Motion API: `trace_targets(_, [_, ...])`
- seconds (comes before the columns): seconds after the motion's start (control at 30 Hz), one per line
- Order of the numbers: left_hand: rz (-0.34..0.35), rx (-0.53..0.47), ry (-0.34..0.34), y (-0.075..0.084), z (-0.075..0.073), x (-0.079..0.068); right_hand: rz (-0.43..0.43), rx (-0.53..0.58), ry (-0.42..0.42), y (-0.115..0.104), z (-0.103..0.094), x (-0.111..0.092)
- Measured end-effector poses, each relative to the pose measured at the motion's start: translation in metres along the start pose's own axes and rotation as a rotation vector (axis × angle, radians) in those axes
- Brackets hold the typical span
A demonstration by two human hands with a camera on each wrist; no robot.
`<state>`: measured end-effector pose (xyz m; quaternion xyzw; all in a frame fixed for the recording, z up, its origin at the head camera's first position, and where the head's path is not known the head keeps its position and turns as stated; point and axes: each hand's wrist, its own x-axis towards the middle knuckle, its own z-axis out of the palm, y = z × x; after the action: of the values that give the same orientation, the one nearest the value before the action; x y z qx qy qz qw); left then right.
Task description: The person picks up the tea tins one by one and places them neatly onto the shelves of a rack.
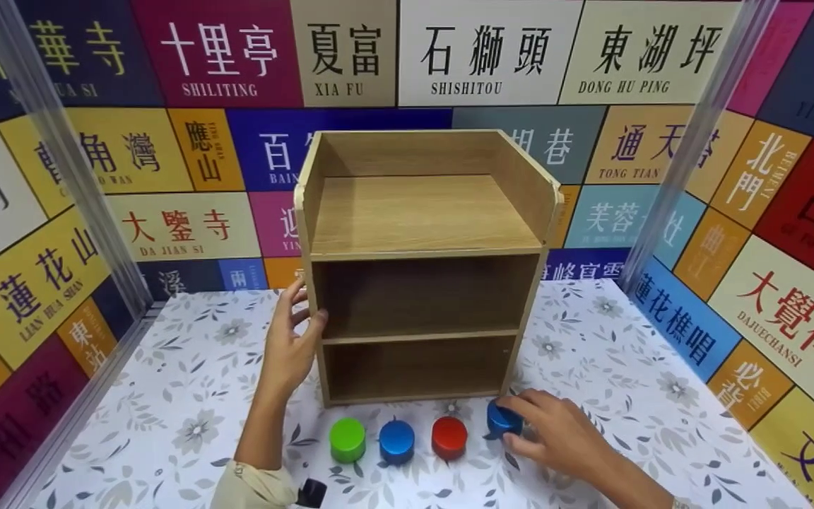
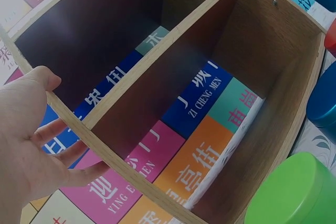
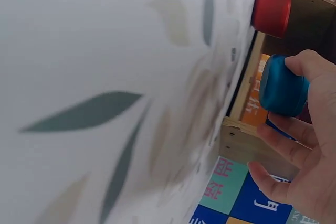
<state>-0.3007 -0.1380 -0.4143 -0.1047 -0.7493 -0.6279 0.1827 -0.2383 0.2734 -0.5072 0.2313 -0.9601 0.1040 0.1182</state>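
Observation:
A two-compartment wooden shelf unit (image 1: 425, 219) with a raised-edge top stands upright on the table. My left hand (image 1: 292, 353) grips its left side panel; in the left wrist view the thumb is at the panel's front edge and the fingers reach behind it. Between the thumb and fingers of my right hand (image 1: 555, 433) is a round blue canister (image 3: 283, 87), close to the unit's front right corner. The right wrist view shows background between this canister's base and the tablecloth. To its left stand a red canister (image 1: 449, 438), another blue one (image 1: 397, 442) and a green one (image 1: 347, 440).
A white floral cloth (image 1: 188, 424) covers the table. Walls with coloured sign panels (image 1: 478, 53) rise behind and on both sides, with clear strips (image 1: 697, 141) at the corners. A small black object (image 1: 311, 493) is by the left sleeve.

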Motion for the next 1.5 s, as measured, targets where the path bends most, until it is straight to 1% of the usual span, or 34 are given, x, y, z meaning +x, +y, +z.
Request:
trace_targets(0.13, [-0.002, 0.014, 0.008, -0.014, -0.001, 0.005, 0.017, 0.02, 0.028, -0.003, -0.008, 0.004])
trace_targets(0.23, [0.01, 0.02, 0.01, -0.025, -0.001, 0.009, 0.011, 0.034, 0.068, -0.003, -0.016, 0.005])
trace_targets(0.33, [0.027, 0.024, 0.002, -0.03, -0.001, 0.011, 0.003, 0.052, 0.111, -0.005, -0.026, 0.006])
trace_targets(0.43, [0.039, 0.027, -0.003, -0.031, -0.001, 0.01, 0.001, 0.063, 0.136, -0.009, -0.037, 0.009])
trace_targets(0.63, [0.038, 0.036, 0.007, -0.03, -0.001, 0.009, 0.006, 0.066, 0.159, -0.02, -0.063, 0.018])
trace_targets(0.8, [0.041, 0.042, 0.009, -0.03, 0.0, 0.009, 0.032, 0.078, 0.172, -0.029, -0.087, 0.026])
trace_targets(1.03, [0.099, 0.018, 0.017, -0.032, 0.001, 0.011, 0.023, 0.125, 0.211, -0.036, -0.119, 0.036])
trace_targets(1.13, [0.107, 0.016, 0.015, -0.032, 0.001, 0.011, 0.015, 0.121, 0.229, -0.039, -0.131, 0.042])
trace_targets(1.37, [0.055, -0.006, 0.0, 0.001, 0.002, 0.0, -0.006, 0.106, 0.253, -0.044, -0.158, 0.053])
trace_targets(1.4, [0.051, -0.001, 0.0, 0.001, 0.002, 0.0, -0.008, 0.105, 0.257, -0.044, -0.16, 0.054])
trace_targets(1.5, [0.048, 0.013, 0.008, -0.009, 0.002, 0.004, -0.004, 0.106, 0.262, -0.045, -0.167, 0.058])
